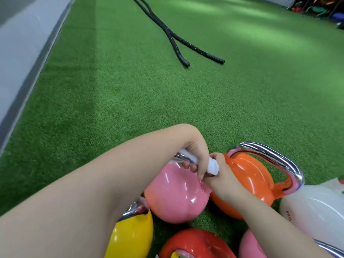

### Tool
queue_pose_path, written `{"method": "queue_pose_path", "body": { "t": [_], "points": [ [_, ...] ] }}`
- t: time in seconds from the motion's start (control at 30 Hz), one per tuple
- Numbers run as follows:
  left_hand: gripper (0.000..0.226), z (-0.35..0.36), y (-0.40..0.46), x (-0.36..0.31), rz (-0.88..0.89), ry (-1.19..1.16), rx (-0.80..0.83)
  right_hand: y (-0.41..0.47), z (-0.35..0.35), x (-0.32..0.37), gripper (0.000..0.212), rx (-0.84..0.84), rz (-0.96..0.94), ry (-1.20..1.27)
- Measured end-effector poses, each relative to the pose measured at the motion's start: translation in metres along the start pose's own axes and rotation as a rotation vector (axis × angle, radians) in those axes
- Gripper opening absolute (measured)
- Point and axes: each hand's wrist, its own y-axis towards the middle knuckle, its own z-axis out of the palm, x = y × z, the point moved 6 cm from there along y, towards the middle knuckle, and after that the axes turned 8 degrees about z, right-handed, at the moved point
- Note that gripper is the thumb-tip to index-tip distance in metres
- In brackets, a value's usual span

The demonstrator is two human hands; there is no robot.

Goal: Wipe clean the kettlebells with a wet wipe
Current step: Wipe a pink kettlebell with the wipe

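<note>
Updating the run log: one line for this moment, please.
left hand: grips pink kettlebell handle | right hand: holds wet wipe at handle | stage: wiping handle

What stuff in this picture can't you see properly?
- Pink kettlebell: both hands cover most of its chrome handle, head view.
- Wet wipe: mostly hidden inside the left hand and right hand.
- Red kettlebell: cut off by the bottom edge.
- White kettlebell: its label is cut off by the right arm.
- Gear in the top right corner: too blurred to name.
</note>
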Motion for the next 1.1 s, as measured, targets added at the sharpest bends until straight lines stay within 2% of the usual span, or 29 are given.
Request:
{"method": "queue_pose_path", "body": {
  "t": [0.07, 0.13, 0.23, 0.27, 0.33, 0.4, 0.47, 0.57, 0.77, 0.87, 0.97, 1.1],
  "points": [
    [0.019, -0.003, 0.0, -0.003, 0.058, 0.095, -0.11, 0.0, 0.001, -0.002, 0.054, -0.004, -0.007, 0.005],
    [0.016, -0.006, -0.006, -0.011, 0.131, 0.408, -0.332, 0.001, 0.002, -0.003, 0.058, -0.008, -0.012, 0.006],
    [0.007, 0.003, -0.021, -0.023, 0.205, 0.958, -0.808, 0.003, 0.004, -0.005, 0.054, -0.039, -0.048, 0.011],
    [0.013, 0.008, -0.025, -0.022, 0.226, 1.084, -0.973, 0.003, 0.004, -0.006, 0.053, -0.056, -0.05, 0.012],
    [0.029, 0.016, -0.034, -0.014, 0.284, 1.188, -1.217, 0.003, 0.006, -0.007, 0.049, -0.087, -0.068, 0.019],
    [0.034, 0.015, -0.035, -0.009, 0.37, 1.169, -1.321, 0.001, 0.004, -0.003, 0.047, -0.106, -0.075, 0.017],
    [0.027, 0.01, -0.036, -0.007, 0.375, 1.089, -1.288, 0.0, 0.004, -0.002, 0.04, -0.098, -0.055, 0.001],
    [0.009, -0.004, -0.038, 0.005, 0.297, 0.927, -1.088, 0.001, 0.005, -0.007, 0.043, -0.084, -0.027, -0.049],
    [0.016, -0.027, -0.031, 0.041, 0.241, 0.268, -0.593, 0.002, 0.005, -0.008, 0.046, -0.063, -0.008, -0.08],
    [0.011, -0.027, -0.031, 0.047, 0.23, 0.142, -0.454, 0.002, 0.006, -0.007, 0.046, -0.064, -0.015, -0.073],
    [0.012, -0.028, -0.032, 0.048, 0.268, 0.174, -0.563, 0.002, 0.006, -0.007, 0.046, -0.058, -0.018, -0.042],
    [0.03, -0.02, -0.04, 0.054, 0.336, 0.327, -1.052, 0.0, 0.006, -0.005, 0.047, -0.082, -0.028, -0.014]
  ]
}}
